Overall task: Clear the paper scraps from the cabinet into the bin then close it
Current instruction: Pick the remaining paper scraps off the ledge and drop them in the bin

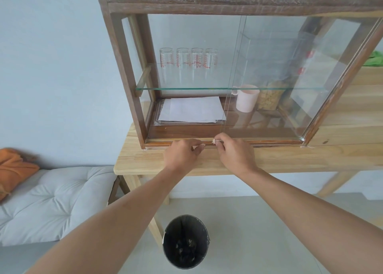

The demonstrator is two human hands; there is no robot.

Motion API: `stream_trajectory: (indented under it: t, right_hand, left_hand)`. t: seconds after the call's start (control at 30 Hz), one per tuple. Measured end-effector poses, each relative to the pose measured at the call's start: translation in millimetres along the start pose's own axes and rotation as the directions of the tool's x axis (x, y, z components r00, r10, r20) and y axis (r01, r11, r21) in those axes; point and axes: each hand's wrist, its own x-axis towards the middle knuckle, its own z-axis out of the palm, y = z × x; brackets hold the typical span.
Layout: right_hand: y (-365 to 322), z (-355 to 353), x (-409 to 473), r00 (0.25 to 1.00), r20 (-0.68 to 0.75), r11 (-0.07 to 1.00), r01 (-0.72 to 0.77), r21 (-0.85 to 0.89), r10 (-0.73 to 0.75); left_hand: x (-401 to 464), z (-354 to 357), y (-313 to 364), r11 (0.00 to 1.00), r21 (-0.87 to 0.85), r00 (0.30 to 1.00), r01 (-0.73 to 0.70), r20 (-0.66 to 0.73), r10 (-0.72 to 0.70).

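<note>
A wooden cabinet with sliding glass doors stands on a light wood table; its left half is open. My right hand pinches a tiny white paper scrap at the cabinet's bottom front rail. My left hand rests curled beside it on the same rail; whether it holds anything is hidden. A round dark bin lined with a black bag sits on the floor below, between my arms.
Inside the cabinet, several measuring glasses stand on a glass shelf, with white paper sheets, a pink mug and a jar below. A grey cushioned bench with orange cloth is at left.
</note>
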Motion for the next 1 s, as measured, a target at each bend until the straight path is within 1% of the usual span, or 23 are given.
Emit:
stream_trajectory:
  t: [0.07,0.13,0.33,0.43,0.53,0.8,1.0]
  right_hand:
    - [-3.4,-1.7,-8.5,1.000,-0.008,1.000,-0.009,0.021,0.009]
    - [-7.5,-3.2,-18.1,1.000,-0.007,0.999,-0.013,0.034,0.013]
    - [-18.3,-3.4,-51.6,0.999,0.045,0.999,-0.024,0.030,0.022]
    - [-21.4,0.5,-68.2,0.999,0.053,0.999,-0.013,0.032,0.011]
    - [-23.7,4.4,-87.4,0.995,0.098,0.998,0.014,0.065,-0.021]
    - [-18.3,34.6,-123.8,0.977,0.212,0.997,-0.014,0.071,-0.001]
    - [-5.6,74.7,-138.1,0.958,0.287,0.996,-0.039,0.078,0.015]
  left_hand:
    - [-10.3,-4.6,-3.3,1.000,-0.006,1.000,0.021,-0.001,-0.021]
    - [-21.4,-9.0,-6.8,1.000,0.005,1.000,0.003,0.004,-0.003]
    - [-58.8,-21.2,-16.6,0.998,0.054,0.999,0.023,0.029,-0.025]
    - [-77.6,-24.3,-22.1,0.998,0.051,0.999,0.021,0.031,-0.023]
    - [-94.5,-24.3,-30.4,0.999,0.053,1.000,0.006,0.030,-0.007]
    - [-123.8,-5.2,-60.4,0.995,0.064,0.991,0.078,0.100,-0.084]
    - [-135.4,25.6,-90.1,0.989,0.064,0.981,0.134,0.134,-0.142]
